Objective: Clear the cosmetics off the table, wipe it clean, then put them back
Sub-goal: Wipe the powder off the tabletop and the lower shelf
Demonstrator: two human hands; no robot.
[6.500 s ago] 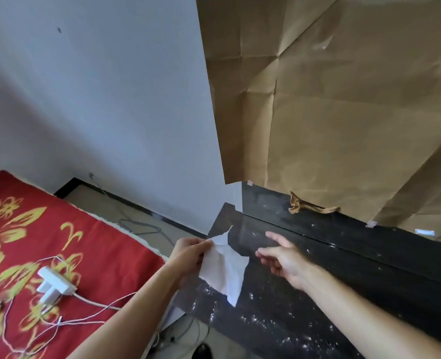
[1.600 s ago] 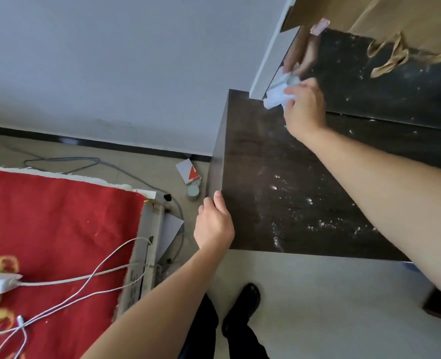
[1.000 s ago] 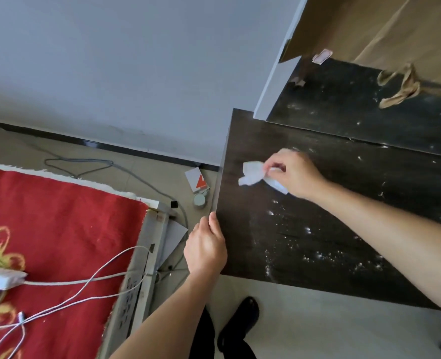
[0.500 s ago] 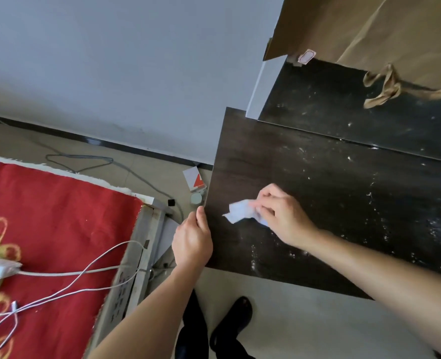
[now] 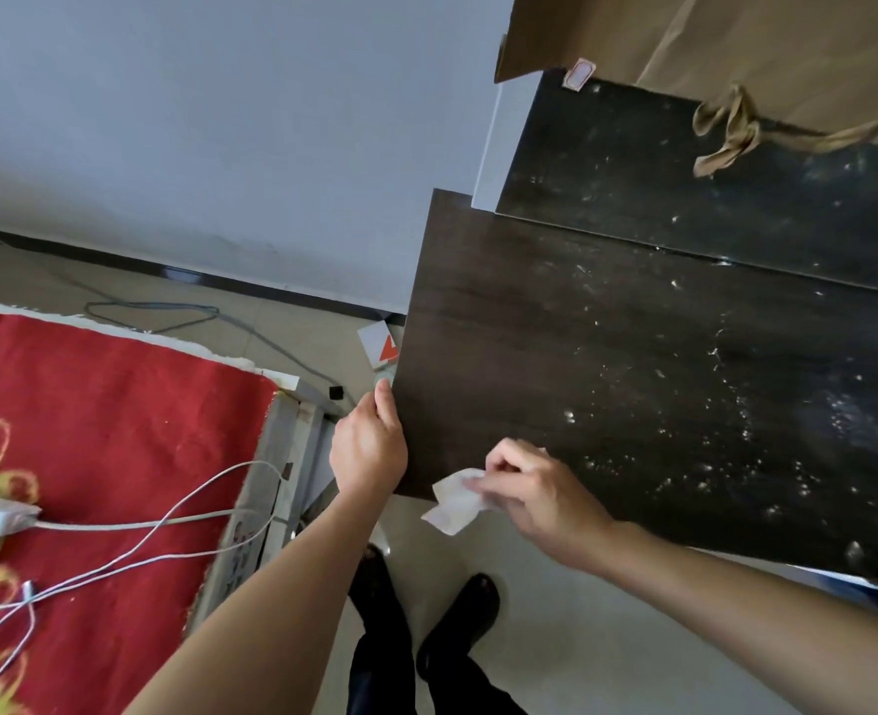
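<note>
Your right hand (image 5: 534,495) pinches the crumpled white tissue (image 5: 454,500) between curled fingertips and thumb at the front edge of the dark table (image 5: 581,327), close to its front-left corner. The tissue's long axis runs diagonally from your fingers down and left, its free end pointing out past the edge. Your left hand (image 5: 369,446) rests against the table's left edge just beside that corner, fingers straight and together, while white specks (image 5: 736,430) lie scattered to the tissue's right
</note>
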